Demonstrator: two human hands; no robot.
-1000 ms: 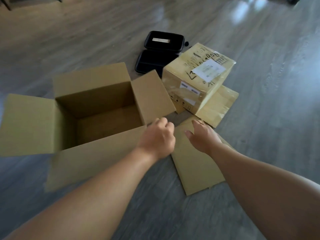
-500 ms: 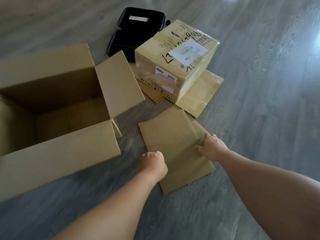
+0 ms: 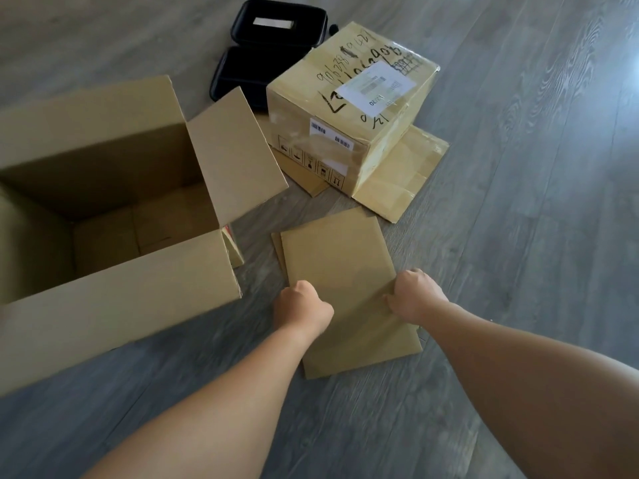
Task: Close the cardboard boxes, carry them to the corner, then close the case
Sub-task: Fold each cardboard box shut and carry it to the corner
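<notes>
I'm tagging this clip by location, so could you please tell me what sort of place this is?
Probably an indoor room, at home or in an office. Everything lies on bare grey wood-look flooring: an open cardboard box, a taped parcel and an open black case. No furniture shows.

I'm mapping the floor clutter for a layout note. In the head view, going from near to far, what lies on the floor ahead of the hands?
Flat cardboard sheets under both hands → taped box with the shipping label → open black case.
</notes>
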